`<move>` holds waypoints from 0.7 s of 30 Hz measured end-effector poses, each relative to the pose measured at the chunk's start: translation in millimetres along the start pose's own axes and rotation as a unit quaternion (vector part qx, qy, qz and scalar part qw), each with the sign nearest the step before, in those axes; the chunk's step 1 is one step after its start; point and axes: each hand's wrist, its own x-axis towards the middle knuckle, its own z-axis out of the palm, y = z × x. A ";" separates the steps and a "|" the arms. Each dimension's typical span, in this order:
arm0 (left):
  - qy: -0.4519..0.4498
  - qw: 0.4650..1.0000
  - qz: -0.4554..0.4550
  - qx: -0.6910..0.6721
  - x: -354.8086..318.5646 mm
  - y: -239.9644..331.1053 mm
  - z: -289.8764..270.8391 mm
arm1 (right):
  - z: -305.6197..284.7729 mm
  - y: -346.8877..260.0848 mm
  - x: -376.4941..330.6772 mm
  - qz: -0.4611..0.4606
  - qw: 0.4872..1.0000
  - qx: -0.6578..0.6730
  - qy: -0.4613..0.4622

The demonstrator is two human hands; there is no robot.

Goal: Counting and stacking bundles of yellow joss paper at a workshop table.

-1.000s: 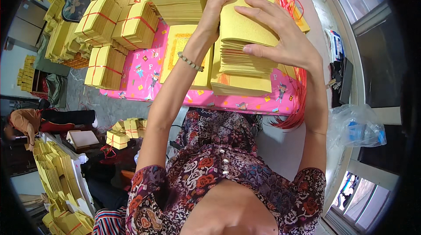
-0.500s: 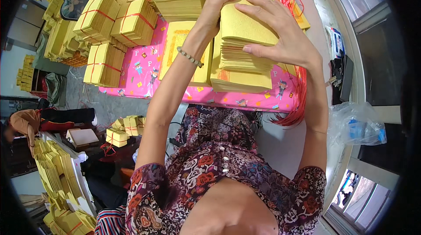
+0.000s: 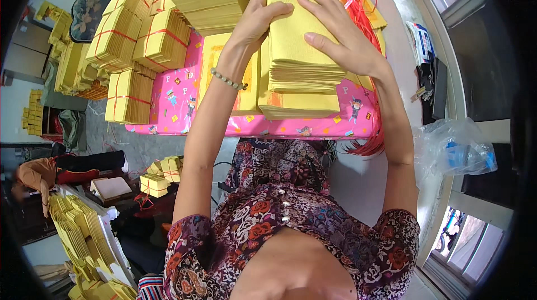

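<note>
A thick stack of folded yellow paper (image 3: 302,26) lies on another yellow paper stack (image 3: 299,104) with an orange mark, near the front edge of the table. My left hand (image 3: 260,17) is closed on the upper stack's left edge, its thumb on top and its other fingers mostly hidden behind. On the right, my right hand (image 3: 347,43) rests on the top sheet with fingers spread and thumb stretched out. Beside my left wrist lies a yellow stack with an orange border (image 3: 246,96).
Taller yellow stacks (image 3: 210,6) stand behind my left hand. Several bundles tied with red string (image 3: 128,96) sit at the table's left, on a pink patterned cover (image 3: 179,101). Red strings (image 3: 372,110) hang over the right side. Another person (image 3: 36,174) is at far left.
My right thumb has moved from the stack's near side up onto its top sheet. The left hand keeps its hold. The whole view has shifted slightly.
</note>
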 end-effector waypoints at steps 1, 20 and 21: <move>-0.002 1.000 -0.001 0.001 -1.5 -1.0 0.3 | 0.7 0.0 -0.7 -0.007 1.000 -0.023 0.006; 0.089 0.948 0.168 0.256 -8.8 20.7 -4.8 | -8.4 -5.3 12.4 0.025 0.996 -0.060 -0.053; 0.045 0.949 0.185 0.251 -10.5 24.6 -5.7 | -11.6 -7.7 14.1 0.022 0.997 -0.061 -0.051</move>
